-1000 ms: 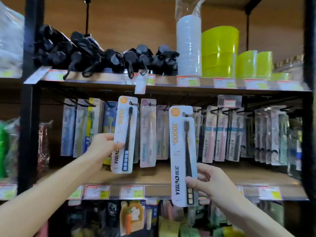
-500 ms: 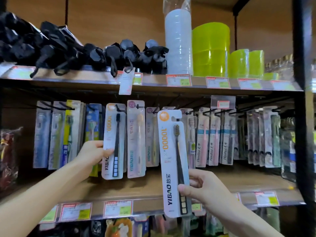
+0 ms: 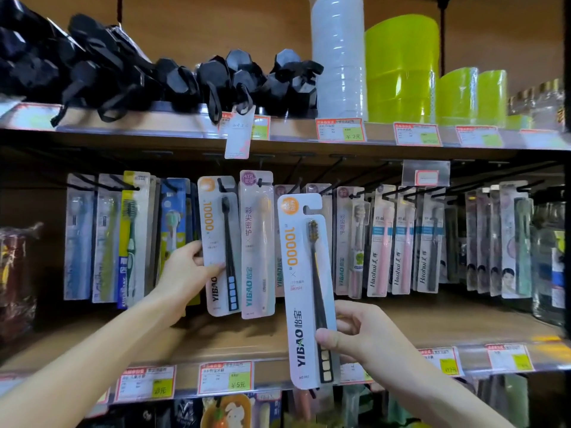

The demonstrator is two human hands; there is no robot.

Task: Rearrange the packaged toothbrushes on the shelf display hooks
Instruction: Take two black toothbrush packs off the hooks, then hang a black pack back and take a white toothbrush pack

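Observation:
My right hand (image 3: 360,333) grips the lower part of a white YIBAO pack (image 3: 301,273) with a black and yellow toothbrush, held upright in front of the display, off any hook. My left hand (image 3: 187,274) pinches the left edge of a second white YIBAO pack (image 3: 216,242) holding a black toothbrush; its top slot sits at a black hook (image 3: 223,187). A pink YIBAO pack (image 3: 256,242) hangs right beside it. More packaged toothbrushes hang in rows on hooks to the left (image 3: 108,239) and right (image 3: 401,242).
The wooden shelf above (image 3: 185,131) carries black folded umbrellas (image 3: 185,78), stacked clear cups (image 3: 338,57) and green cups (image 3: 401,69). Price tags (image 3: 225,378) line the lower shelf edge. Jars (image 3: 550,264) stand at the far right, wrapped goods (image 3: 15,279) at the far left.
My left hand has brought its black-brush pack up against the hook beside the pink pack. My right hand has lifted its pack slightly. The view has shifted closer and to the left.

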